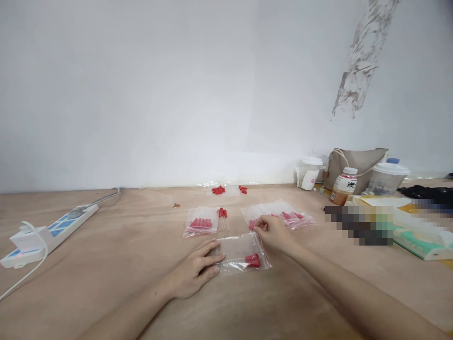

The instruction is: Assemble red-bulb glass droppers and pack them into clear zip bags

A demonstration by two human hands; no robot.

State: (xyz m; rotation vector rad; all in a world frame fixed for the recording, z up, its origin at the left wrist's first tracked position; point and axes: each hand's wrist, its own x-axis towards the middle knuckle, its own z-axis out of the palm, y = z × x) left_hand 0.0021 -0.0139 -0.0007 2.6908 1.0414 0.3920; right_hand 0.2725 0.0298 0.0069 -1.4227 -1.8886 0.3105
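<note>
A clear zip-lock bag (233, 249) lies in front of me with a couple of red-bulbed droppers (252, 258) inside, bulbs toward its zip end on the right. The fingers of my left hand (198, 264) are spread over the bag's left end and hold nothing. At its upper right corner, my right hand (271, 230) pinches the zip edge between thumb and fingers. Just beyond the bag are several loose droppers (222, 215) with red bulbs and clear stems. Filled dropper bags lie on either side of them, one pack on the left (200, 221) and a pile on the right (283, 212).
Near the wall are red rubber bulbs (218, 190) on plastic. A power strip (56, 231) with a white cable is on the left. Cups (310, 174), a drink bottle (344, 186), a grey bag (357, 165) and a green-white packet (421, 238) stand or lie at right.
</note>
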